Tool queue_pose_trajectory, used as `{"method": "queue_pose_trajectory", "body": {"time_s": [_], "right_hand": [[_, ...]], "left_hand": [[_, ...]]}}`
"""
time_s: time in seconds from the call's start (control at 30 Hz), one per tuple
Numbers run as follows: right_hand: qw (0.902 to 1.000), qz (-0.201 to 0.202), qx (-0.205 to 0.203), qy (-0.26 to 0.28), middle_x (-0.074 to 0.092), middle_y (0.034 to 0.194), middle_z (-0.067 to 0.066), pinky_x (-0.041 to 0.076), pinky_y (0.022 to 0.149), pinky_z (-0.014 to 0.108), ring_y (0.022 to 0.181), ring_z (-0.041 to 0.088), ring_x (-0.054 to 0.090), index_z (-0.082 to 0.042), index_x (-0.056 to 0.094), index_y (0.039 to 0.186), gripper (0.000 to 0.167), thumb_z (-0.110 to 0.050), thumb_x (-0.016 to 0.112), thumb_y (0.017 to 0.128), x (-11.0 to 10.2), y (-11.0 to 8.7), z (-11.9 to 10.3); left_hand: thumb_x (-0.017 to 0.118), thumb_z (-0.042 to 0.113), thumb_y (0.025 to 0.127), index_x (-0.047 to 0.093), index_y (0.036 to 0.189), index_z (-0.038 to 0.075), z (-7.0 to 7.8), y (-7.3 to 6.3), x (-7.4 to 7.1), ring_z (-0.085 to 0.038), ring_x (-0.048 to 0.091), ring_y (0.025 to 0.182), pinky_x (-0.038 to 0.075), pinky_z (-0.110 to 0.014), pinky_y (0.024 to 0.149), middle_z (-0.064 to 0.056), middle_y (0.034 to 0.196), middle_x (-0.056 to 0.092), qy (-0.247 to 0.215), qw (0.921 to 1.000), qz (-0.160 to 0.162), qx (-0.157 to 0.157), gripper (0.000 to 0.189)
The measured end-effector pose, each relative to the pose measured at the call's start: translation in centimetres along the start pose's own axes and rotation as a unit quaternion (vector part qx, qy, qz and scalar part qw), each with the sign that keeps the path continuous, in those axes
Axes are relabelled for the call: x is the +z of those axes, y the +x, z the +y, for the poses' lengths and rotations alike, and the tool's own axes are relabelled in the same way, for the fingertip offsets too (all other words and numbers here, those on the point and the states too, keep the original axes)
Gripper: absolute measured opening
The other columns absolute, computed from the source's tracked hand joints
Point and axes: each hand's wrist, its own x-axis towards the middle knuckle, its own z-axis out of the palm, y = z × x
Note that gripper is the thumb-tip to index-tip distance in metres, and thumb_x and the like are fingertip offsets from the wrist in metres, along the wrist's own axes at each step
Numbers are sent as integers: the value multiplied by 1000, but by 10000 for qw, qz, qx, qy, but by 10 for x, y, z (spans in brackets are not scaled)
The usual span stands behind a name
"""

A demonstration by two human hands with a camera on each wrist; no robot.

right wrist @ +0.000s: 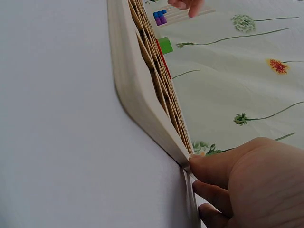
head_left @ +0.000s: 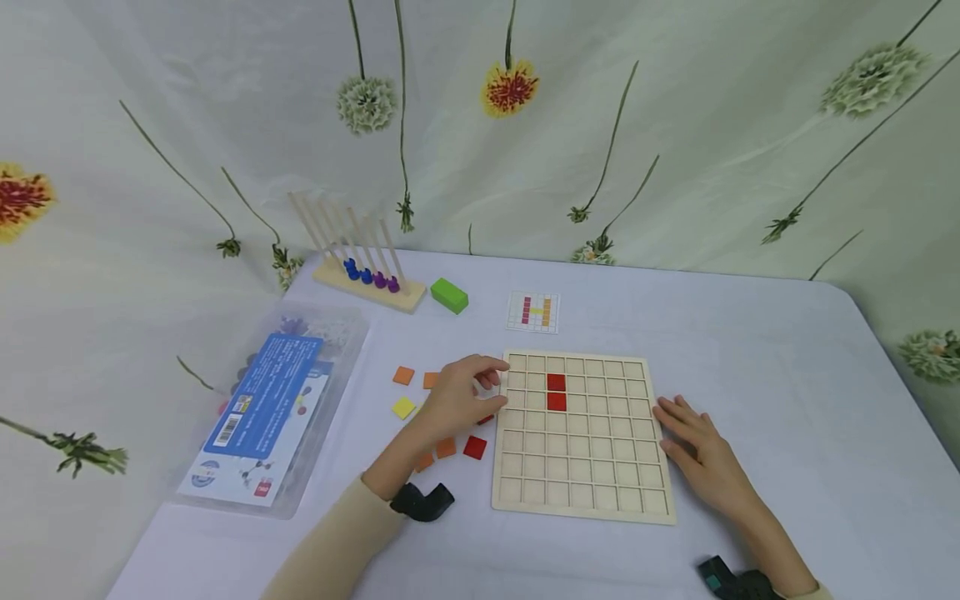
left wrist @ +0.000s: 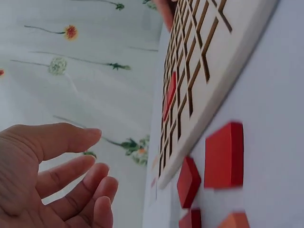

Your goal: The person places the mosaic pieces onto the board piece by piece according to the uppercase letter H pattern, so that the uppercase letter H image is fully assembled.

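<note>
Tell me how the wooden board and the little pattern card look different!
The wooden board is much bigger than the pattern card. The board is pale wood holding two red tiles; the card is white with coloured squares on it. The right hand touches the board, while no hand touches the card. Both have grids and lie on the table.

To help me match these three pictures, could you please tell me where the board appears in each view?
Head: the board lies just right of centre, in the lower half.
Left wrist: upper right, slanting down to below the centre.
Right wrist: slanting from the top, left of centre, down to right of centre.
Shared landmark: the flowered cloth, beyond the board.
</note>
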Motion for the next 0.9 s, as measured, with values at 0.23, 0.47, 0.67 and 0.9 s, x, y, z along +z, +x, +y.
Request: {"method": "queue_pose_trajectory", "body": {"time_s": [0.23, 0.47, 0.67, 0.9], "right_hand": [[10000, 44, -81, 38, 44, 145, 28, 8, 114, 67, 149, 10, 18, 4, 54, 135, 44, -4, 61, 93, -1, -1, 0], [9999, 61, -133, 69, 45, 145, 28, 8, 114, 67, 147, 0, 17, 4, 54, 135, 44, -3, 61, 92, 0, -1, 2], [9999, 34, -94, 79, 44, 145, 28, 8, 114, 67, 147, 2, 17, 4, 54, 135, 44, -4, 62, 92, 1, -1, 2], [9999, 26, -62, 79, 44, 145, 28, 8, 114, 67, 148, 4, 17, 4, 54, 135, 44, -4, 62, 93, 1, -1, 2]], "left_hand": [[78, 13, 80, 66, 121, 5, -36, -19, -34, -22, 60, 91, 50, -27, 79, -11, 102, 66, -351, 9983, 361, -288, 43], [80, 12, 78, 67, 120, 7, -62, -28, -40, -19, 57, 90, 50, -26, 76, -8, 100, 64, -178, 9994, 128, -280, 44], [81, 15, 78, 68, 116, 8, -67, -27, -35, -17, 55, 89, 46, -24, 76, -5, 99, 63, -131, 9991, -104, -393, 41], [82, 16, 75, 68, 115, 11, -70, -28, -29, -17, 54, 94, 48, -24, 80, -2, 103, 63, 48, 9985, -232, -484, 43]]}}
